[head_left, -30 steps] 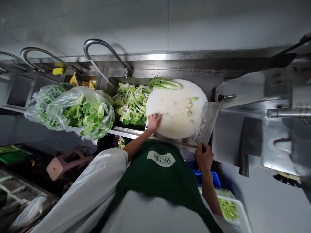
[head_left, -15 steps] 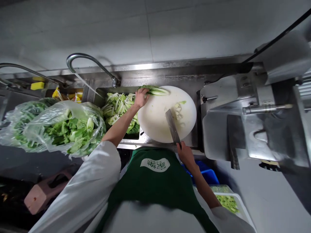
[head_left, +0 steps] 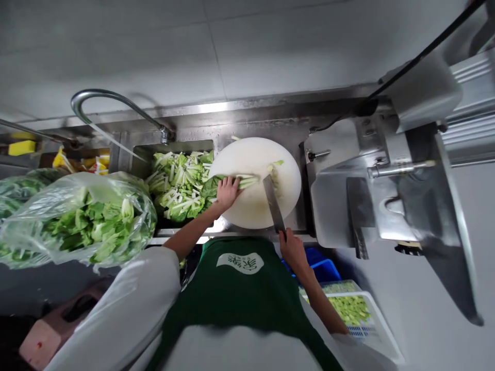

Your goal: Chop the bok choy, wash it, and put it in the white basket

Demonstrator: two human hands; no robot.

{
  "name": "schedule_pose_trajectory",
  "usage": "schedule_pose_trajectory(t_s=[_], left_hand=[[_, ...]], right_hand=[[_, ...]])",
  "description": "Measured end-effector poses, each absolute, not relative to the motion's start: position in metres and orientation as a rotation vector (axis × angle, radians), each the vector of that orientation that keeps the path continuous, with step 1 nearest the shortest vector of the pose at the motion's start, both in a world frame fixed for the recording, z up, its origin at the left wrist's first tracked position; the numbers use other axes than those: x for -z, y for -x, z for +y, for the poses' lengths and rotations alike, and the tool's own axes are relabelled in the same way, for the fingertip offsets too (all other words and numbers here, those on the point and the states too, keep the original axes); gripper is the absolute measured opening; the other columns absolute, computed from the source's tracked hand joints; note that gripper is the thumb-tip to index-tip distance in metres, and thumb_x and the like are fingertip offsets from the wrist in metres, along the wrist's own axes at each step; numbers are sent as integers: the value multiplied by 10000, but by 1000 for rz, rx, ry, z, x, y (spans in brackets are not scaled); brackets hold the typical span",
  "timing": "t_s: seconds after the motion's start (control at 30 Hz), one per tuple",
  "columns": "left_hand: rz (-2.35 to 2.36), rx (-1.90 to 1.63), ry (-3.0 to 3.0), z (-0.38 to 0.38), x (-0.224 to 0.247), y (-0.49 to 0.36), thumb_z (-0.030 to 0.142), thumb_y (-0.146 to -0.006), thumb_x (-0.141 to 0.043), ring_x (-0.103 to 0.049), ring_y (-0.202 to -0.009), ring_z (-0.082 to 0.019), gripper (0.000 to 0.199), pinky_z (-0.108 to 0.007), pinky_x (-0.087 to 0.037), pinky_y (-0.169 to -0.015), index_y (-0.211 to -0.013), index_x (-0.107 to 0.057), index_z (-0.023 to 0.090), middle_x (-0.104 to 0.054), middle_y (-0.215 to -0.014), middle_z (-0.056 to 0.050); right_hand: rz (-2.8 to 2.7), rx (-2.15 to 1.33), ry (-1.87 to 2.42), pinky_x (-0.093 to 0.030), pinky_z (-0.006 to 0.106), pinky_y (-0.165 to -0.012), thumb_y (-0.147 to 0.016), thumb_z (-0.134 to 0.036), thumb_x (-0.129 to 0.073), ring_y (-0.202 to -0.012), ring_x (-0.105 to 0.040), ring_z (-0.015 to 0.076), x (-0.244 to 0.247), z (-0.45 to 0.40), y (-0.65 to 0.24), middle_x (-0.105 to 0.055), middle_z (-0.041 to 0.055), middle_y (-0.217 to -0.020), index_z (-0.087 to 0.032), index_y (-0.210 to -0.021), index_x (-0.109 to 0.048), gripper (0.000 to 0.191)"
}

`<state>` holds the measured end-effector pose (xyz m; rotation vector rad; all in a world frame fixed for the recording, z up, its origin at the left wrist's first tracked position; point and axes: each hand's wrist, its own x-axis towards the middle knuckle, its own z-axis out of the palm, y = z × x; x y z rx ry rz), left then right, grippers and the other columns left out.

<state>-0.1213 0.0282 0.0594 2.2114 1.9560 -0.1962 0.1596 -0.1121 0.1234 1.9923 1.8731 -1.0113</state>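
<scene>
On the round white cutting board [head_left: 247, 211], my left hand [head_left: 228, 192] is closed over a bunch of leafy greens [head_left: 247, 181]. The pale stalks point right and the dark leaves hang over the board's left side. My right hand [head_left: 293, 249] grips the handle of a cleaver [head_left: 274, 203], its blade resting over the board with the tip just right of the stalk ends. Several small trimmed root ends [head_left: 275, 180] lie to the right of the blade. Cut greens [head_left: 181, 180] fill the sink basin left of the board.
A clear plastic bag of greens [head_left: 93, 221] stands at the left, below a curved faucet [head_left: 116, 95]. To the right is a metal slicing machine [head_left: 371, 185]. A white basket of chopped green pieces [head_left: 381, 330] and a blue bin [head_left: 327, 270] sit low at the right.
My left hand has brought the greens from the board's upper left edge down toward its middle, stalks facing the cleaver. The right hand and cleaver have barely moved; the view has shifted right.
</scene>
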Motion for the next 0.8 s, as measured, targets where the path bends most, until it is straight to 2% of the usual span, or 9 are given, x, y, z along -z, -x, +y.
schedule_pose_trajectory(t_s=[0.1, 0.17, 0.27, 0.4, 0.47, 0.57, 0.63, 0.8], left_hand=[[2045, 45, -2154, 3, -58, 117, 572, -1011, -462, -442, -1351, -442, 609, -589, -352, -1086, -1480, -557, 195, -510, -1470, -235], [2045, -53, -2126, 1, -55, 116, 540, -1031, -441, -384, -1429, -424, 561, -607, -308, -1135, -1471, -565, 217, -478, -1533, -203], [2025, -87, -2074, 7, -48, 113, 459, -1055, -411, -402, -1425, -400, 476, -626, -296, -1149, -1417, -611, 225, -510, -1519, -179], [2022, -69, -2057, 11, -47, 108, 423, -1051, -416, -420, -1400, -419, 445, -654, -307, -1131, -1377, -645, 224, -506, -1517, -191], [1996, -85, -2065, 13, -53, 114, 459, -1043, -434, -417, -1401, -425, 471, -672, -296, -1136, -1404, -627, 226, -506, -1519, -191], [2072, -196, -1974, 13, -66, 145, 573, -1026, -429, -336, -1465, -438, 596, -703, -264, -1151, -1510, -528, 240, -455, -1578, -167], [2119, -268, -1798, 9, -70, 173, 594, -1037, -367, -329, -1477, -422, 628, -685, -300, -1145, -1545, -485, 244, -441, -1598, -145], [2058, -335, -1654, -19, -59, 201, 531, -1072, -260, -479, -1337, -345, 616, -534, -417, -1100, -1541, -497, 211, -515, -1517, -138]], right_hand=[[1886, 961, -1930, -302, 288, -651, -1117, -291, -365, -758, -689, 216, -135, -102, -156, -734, 108, -878, -127, -1124, -556, 252], [1934, 926, -1892, -320, 285, -661, -1118, -299, -352, -776, -694, 215, -140, -91, -148, -733, 110, -893, -129, -1128, -553, 263], [1983, 868, -1841, -376, 285, -696, -1114, -296, -335, -826, -706, 230, -137, -69, -127, -725, 128, -900, -118, -1153, -565, 294], [1995, 888, -1843, -459, 307, -786, -1097, -224, -311, -924, -720, 255, -120, -28, -93, -730, 184, -999, -81, -1248, -574, 336], [2023, 894, -1869, -486, 329, -836, -1086, -210, -314, -966, -719, 271, -116, -8, -83, -727, 212, -1046, -65, -1264, -590, 359], [2066, 875, -1865, -502, 343, -880, -1086, -243, -322, -997, -717, 285, -125, 5, -80, -729, 216, -1049, -71, -1224, -630, 379], [2059, 834, -1888, -505, 338, -867, -1095, -268, -310, -985, -724, 287, -140, -1, -79, -735, 203, -1021, -82, -1213, -625, 384], [2087, 867, -1842, -495, 300, -816, -1109, -264, -282, -925, -743, 258, -170, -38, -49, -747, 171, -972, -98, -1252, -560, 354]])
